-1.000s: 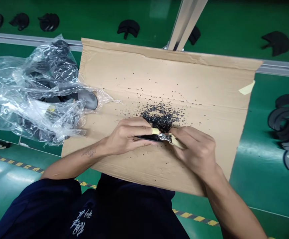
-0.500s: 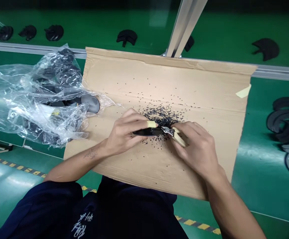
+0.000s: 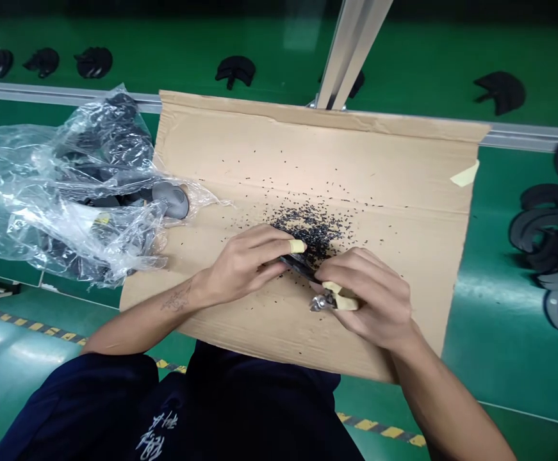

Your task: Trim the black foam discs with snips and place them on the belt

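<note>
My left hand [image 3: 254, 259] is closed on a thin black plastic part [image 3: 302, 267], held tilted above the cardboard. Yellowish tape wraps one of its fingertips. In my right hand [image 3: 372, 291] is a pair of nippers [image 3: 327, 301] with pale yellow handles, their metal jaws pointing left, just below the part. My right fingers also reach the right end of the black part; how firmly they hold it I cannot tell. Small black plastic bits [image 3: 314, 227] lie heaped and scattered on the cardboard sheet [image 3: 259, 333] behind and around my hands.
At the left, a clear plastic bag [image 3: 33, 186] holds dark parts, with a grey round piece [image 3: 170, 200] at its mouth. Curved black parts [image 3: 545, 221] are piled on the green table at the right. A metal post [image 3: 355, 51] rises behind the cardboard.
The nippers have come away from the black part's edge and turned, moving down toward me. The part is now tilted, its right end lower and at my right fingers.
</note>
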Demonstrator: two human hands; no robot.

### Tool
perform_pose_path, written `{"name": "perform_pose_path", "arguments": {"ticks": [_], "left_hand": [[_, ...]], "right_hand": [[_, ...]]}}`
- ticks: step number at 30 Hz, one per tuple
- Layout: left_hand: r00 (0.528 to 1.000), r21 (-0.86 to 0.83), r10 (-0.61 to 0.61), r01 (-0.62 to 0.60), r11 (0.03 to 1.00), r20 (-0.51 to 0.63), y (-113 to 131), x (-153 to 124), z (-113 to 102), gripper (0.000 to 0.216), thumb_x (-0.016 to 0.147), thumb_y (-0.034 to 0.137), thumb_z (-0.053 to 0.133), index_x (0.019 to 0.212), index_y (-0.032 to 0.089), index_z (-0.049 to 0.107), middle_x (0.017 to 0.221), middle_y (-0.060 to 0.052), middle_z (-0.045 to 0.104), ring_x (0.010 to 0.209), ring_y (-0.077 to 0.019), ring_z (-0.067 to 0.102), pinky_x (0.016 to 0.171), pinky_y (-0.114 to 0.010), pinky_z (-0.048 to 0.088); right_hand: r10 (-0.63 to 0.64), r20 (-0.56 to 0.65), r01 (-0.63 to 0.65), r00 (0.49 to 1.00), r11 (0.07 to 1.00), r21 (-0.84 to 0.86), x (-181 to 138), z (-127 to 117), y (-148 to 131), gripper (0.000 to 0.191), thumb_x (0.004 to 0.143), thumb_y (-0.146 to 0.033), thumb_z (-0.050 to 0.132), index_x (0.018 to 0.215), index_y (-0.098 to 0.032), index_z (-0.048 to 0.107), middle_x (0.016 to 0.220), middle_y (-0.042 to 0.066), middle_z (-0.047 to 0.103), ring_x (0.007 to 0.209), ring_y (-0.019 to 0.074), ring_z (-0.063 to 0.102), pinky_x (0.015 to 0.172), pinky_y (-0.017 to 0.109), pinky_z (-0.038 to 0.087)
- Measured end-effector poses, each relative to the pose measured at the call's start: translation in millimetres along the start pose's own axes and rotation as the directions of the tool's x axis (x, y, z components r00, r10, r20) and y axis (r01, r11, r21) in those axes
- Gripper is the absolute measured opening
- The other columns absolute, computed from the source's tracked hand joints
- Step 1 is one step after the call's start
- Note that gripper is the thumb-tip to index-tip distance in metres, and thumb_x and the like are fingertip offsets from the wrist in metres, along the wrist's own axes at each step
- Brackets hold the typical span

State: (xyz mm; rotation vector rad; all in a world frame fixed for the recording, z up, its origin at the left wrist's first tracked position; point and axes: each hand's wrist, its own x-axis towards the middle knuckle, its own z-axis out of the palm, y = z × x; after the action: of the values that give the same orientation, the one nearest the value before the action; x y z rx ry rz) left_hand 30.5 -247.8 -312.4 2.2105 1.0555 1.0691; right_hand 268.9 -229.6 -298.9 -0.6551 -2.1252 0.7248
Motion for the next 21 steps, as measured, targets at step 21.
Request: {"name": "perform_pose_path", "arguments": {"ticks": [21], "left_hand": [[0.996, -0.257, -0.086, 0.076, 0.963, -0.031, 8, 2, -2, 0.019, 0.091, 0.015, 0.071, 0.110, 0.016, 0.069, 0.098, -0.008, 0.075, 0.093, -0.0144, 0.071, 0.079, -0.025, 0.058]], "right_hand": [[0.080, 0.085, -0.040, 0.993, 0.918, -0.393, -1, -5, 10, 0.017, 0.094, -0.018, 0.062, 0.110, -0.018, 0.064, 0.094, 0.010, 0.073, 0.078, 0.0208, 0.063, 0.068, 0.035, 0.048]]}}
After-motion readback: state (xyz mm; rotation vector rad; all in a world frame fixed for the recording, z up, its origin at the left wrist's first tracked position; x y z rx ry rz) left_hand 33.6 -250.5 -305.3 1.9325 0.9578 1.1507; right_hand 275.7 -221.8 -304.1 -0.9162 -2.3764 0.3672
